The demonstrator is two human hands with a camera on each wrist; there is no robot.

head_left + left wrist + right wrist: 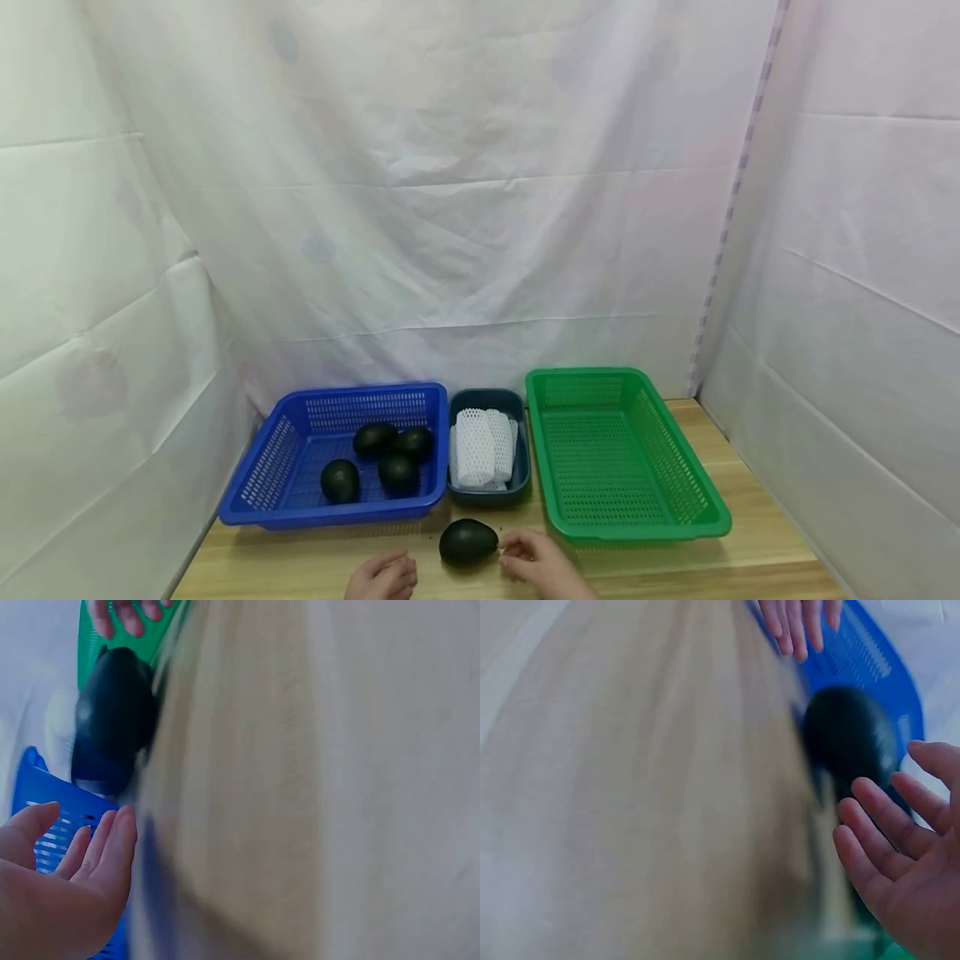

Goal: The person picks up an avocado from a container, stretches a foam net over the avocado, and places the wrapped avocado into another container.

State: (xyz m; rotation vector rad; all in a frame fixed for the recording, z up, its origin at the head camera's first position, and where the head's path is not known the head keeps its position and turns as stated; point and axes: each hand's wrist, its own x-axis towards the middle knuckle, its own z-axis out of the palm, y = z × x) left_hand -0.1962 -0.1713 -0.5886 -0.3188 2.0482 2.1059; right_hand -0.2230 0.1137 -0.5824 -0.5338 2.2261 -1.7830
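Note:
A dark green avocado (468, 542) lies on the wooden table between the two hands in the head view. My right hand (536, 562) is just to its right, close to its narrow end; the head view does not show clearly whether they touch. In the right wrist view the fingers (885, 817) are loosely spread and hold nothing. My left hand (382, 577) is apart from the avocado, to its left. Its fingers (105, 851) are relaxed in the left wrist view, with nothing in the palm.
A blue basket (247, 496) at the left holds several avocados (340, 481). Beside it, a dark small bin (487, 498) contains white foam net sleeves (476, 450). The green basket (622, 533) stands at the right with nothing in it. White cloth (465, 208) hangs behind.

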